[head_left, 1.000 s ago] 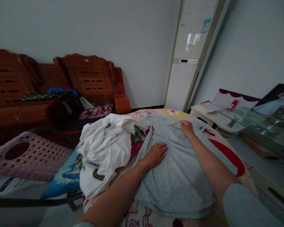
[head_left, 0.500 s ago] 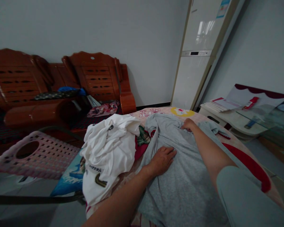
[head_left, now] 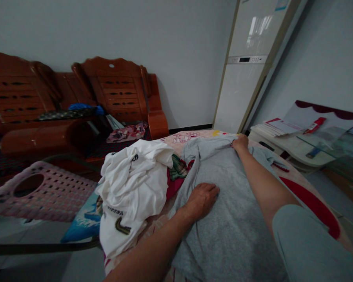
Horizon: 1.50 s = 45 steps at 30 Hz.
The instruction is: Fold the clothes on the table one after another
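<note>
A grey shirt lies spread over a table with a pink patterned cloth. On its left part rests my left hand, palm down and fingers stretched out on the fabric. My right hand is closed on the shirt's far edge, pulling it taut. Left of the shirt is a crumpled white shirt with dark lettering. Between the two shirts shows a bit of green and dark red cloth.
A pink woven chair with a blue cushion stands at the left. Behind it are wooden armchairs. A tall white air conditioner fills the corner. Papers lie on a white stand at the right.
My right hand has moved away and slightly right, drawing the grey shirt's far edge with it and smoothing the folds. My left hand stays on the fabric. The view has shifted a little.
</note>
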Motion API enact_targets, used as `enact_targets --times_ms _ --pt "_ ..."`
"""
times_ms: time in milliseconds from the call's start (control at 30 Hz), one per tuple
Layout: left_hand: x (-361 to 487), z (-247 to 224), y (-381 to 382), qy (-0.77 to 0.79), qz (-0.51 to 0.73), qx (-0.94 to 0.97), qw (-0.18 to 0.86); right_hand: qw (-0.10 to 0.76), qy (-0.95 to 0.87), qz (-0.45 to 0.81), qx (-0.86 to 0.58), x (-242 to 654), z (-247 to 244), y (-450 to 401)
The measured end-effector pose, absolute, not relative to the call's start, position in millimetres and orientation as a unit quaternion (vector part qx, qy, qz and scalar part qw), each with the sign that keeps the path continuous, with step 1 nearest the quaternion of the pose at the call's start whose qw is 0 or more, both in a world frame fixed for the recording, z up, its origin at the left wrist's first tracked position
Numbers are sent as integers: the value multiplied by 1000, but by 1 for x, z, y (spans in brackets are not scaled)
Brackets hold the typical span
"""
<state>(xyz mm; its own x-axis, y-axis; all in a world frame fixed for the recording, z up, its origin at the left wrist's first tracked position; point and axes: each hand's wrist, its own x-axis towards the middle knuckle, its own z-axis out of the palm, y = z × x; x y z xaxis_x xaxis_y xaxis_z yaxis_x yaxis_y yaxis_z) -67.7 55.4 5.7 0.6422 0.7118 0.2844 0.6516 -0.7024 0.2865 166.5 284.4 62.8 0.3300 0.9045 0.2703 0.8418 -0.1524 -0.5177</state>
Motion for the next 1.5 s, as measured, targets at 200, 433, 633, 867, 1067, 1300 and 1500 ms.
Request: enact_targets --times_ms 200,433,633,867,1067,1300,1500 --pt "-70 2 52 424 177 886 63 341 -539 -68 -767 164 53 277" --pt "-70 -6 52 453 160 875 58 196 -618 13 -761 172 28 263" --pt "-68 -10 54 452 164 875 55 168 -694 -16 -700 141 29 225" --pt "-68 -8 58 454 157 875 59 153 -830 21 -537 108 10 157" --pt "-67 -8 62 452 182 870 73 87 -824 27 -560 120 -2 125" --pt "-88 -7 86 481 374 789 83 107 -830 18 -547 102 -16 89" --pt "-108 27 124 658 395 618 168 107 -830 32 -546 99 -12 86"
